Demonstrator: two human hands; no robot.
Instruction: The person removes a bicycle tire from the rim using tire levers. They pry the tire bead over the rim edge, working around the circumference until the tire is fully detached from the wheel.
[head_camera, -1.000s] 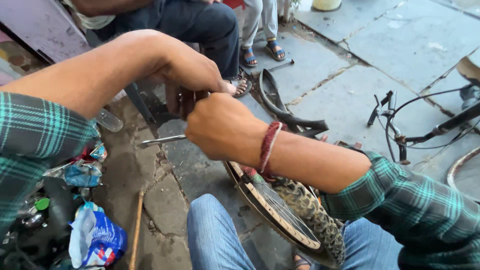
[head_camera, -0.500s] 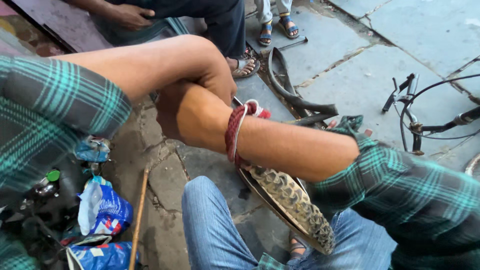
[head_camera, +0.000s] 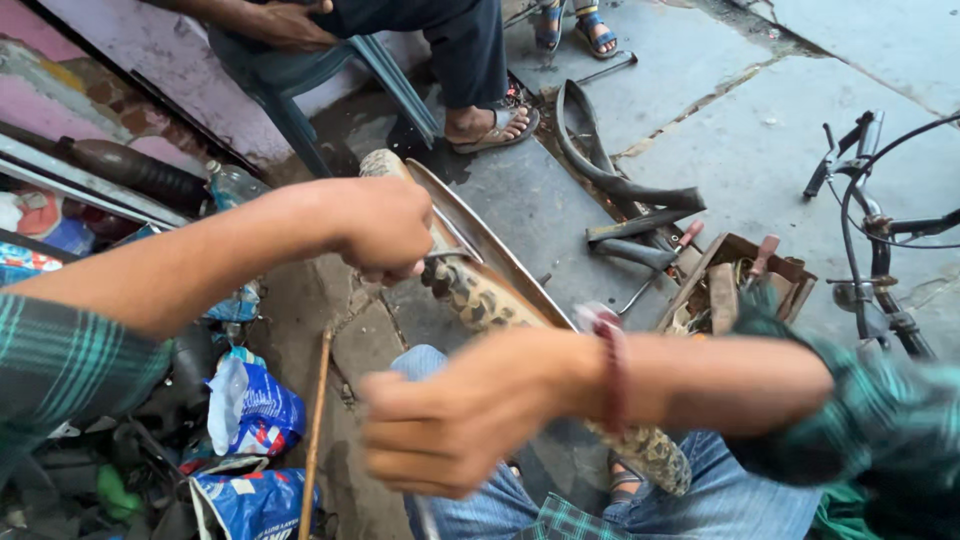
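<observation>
Left hand (head_camera: 385, 228) is closing in a fist round a thin metal lever (head_camera: 455, 240), pressing it against the bicycle wheel (head_camera: 480, 270) at the rim edge. Wheel is lying tilted across the person's lap, one end up near the blue plastic chair (head_camera: 320, 75), the other running down past the jeans (head_camera: 720, 500); its knobbly tyre (head_camera: 475, 300) is showing just under the left hand and again low by the right forearm. Right hand (head_camera: 450, 425) is hanging in front of the lap, blurred, fingers half curled, thumb side up; cannot tell whether it is gripping anything, though a thin metal bit is poking out below it. Red thread band (head_camera: 612, 370) is sitting on the right wrist. Another person's sandalled foot (head_camera: 490, 125) is resting on the stone floor (head_camera: 700, 110) beside the wheel's far end. An old tyre strip (head_camera: 600, 170) is lying on the floor beyond, near a wooden tool box (head_camera: 735, 280). Blue plastic bags (head_camera: 255, 410) and a wooden stick (head_camera: 315, 430) are lying at lower left. Bicycle handlebar (head_camera: 875, 210) is standing at the right edge.
</observation>
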